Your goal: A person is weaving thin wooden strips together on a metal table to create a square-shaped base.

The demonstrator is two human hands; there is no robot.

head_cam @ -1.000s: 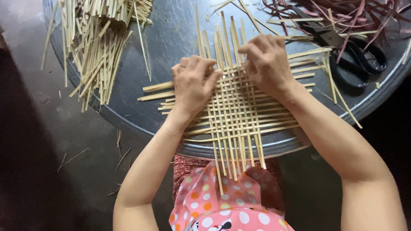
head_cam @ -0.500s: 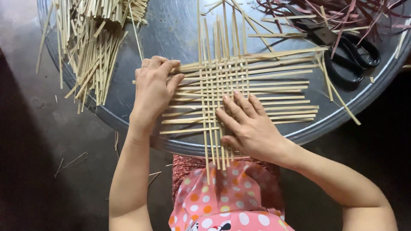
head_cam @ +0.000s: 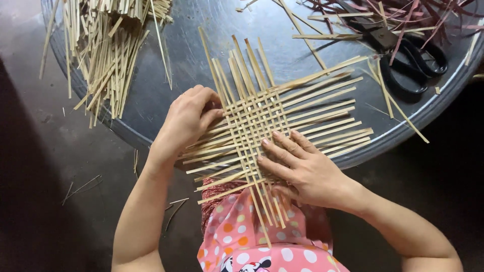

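A flat woven mat of pale bamboo strips [head_cam: 262,118] lies on the near rim of a round grey metal tray [head_cam: 212,55], its loose ends sticking out on all sides. My left hand [head_cam: 187,121] rests at the mat's left edge with the fingers curled in, fingertips pressing against the strip ends. My right hand [head_cam: 297,166] lies flat on the near right part of the weave, fingers spread and pointing left, pressing the strips down. Neither hand grips anything that I can see.
A loose heap of bamboo strips [head_cam: 108,45] fills the tray's far left. Black scissors [head_cam: 408,60] lie at the far right among dark reddish strips [head_cam: 403,12]. A pink spotted garment [head_cam: 262,242] covers my lap below. Stray slivers lie on the dark floor [head_cam: 45,166].
The mat has been turned a little on the tray. My right hand came from the far top of the weave down to its near right; my left hand slid to the left edge.
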